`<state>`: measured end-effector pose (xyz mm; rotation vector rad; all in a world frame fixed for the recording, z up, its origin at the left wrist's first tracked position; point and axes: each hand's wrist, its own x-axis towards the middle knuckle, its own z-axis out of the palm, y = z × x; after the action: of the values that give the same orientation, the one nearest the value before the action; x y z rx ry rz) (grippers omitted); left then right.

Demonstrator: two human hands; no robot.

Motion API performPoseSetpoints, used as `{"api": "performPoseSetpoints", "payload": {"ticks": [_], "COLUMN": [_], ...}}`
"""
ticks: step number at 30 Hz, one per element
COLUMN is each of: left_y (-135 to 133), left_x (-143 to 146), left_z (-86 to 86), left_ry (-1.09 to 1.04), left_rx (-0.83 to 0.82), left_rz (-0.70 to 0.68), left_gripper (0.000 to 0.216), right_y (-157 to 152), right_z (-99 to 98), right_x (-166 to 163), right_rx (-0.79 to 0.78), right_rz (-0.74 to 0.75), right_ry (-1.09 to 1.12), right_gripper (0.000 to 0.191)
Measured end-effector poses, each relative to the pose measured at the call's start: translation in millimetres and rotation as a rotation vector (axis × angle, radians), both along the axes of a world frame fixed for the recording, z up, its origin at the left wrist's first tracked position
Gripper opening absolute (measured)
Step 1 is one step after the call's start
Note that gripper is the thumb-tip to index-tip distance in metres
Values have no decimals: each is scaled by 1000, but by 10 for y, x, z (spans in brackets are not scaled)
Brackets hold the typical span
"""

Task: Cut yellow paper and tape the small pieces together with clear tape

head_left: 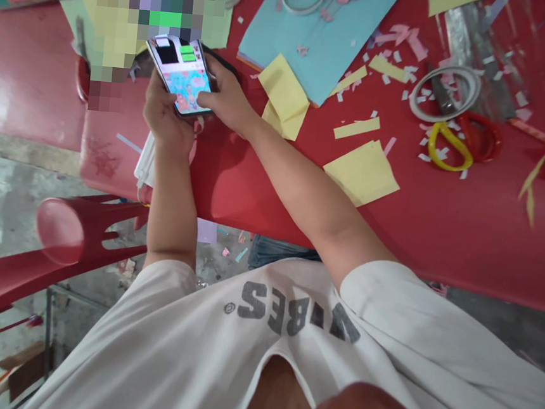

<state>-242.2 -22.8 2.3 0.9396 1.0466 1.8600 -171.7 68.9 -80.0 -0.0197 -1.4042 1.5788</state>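
Note:
My left hand [168, 116] is shut around a black smartphone [181, 75], which lies tilted in its palm. The screen shows a colourful picture and green buttons. My right hand [227, 95] sits over the phone's right side. Its thumb rests on the lower screen and its fingers lie along the edge. A folded yellow paper [284, 94] lies just right of my right hand, on the red table [442, 226]. Beneath my left wrist, a white cloth or paper [144, 168] hangs at the table edge.
Yellow-handled scissors [450, 147], a tape roll [444, 92], a metal ruler [476, 57], a blue card [306, 35] and paper scraps lie on the table. A pixelated patch covers the top. A red plastic chair [60, 227] stands at lower left.

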Motion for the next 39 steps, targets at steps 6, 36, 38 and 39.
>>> {"api": "performPoseSetpoints", "payload": {"ticks": [6, 36, 38, 39], "left_y": [25, 2, 2, 0], "left_x": [-60, 168, 149, 137], "left_z": [-54, 120, 120, 120], "left_ry": [27, -1, -31, -58], "left_rx": [-6, -57, -55, -53], "left_rz": [11, 100, 60, 40], "left_gripper": [38, 38, 41, 43], "right_y": [-101, -238, -258, -272], "right_z": [220, 440, 453, 469], "right_x": [104, 291, 308, 322], "right_rx": [-89, -221, -226, -229], "right_rz": [-29, 63, 44, 39], "right_ry": [-101, -87, -64, -68], "right_gripper": [40, 48, 42, 38]}}
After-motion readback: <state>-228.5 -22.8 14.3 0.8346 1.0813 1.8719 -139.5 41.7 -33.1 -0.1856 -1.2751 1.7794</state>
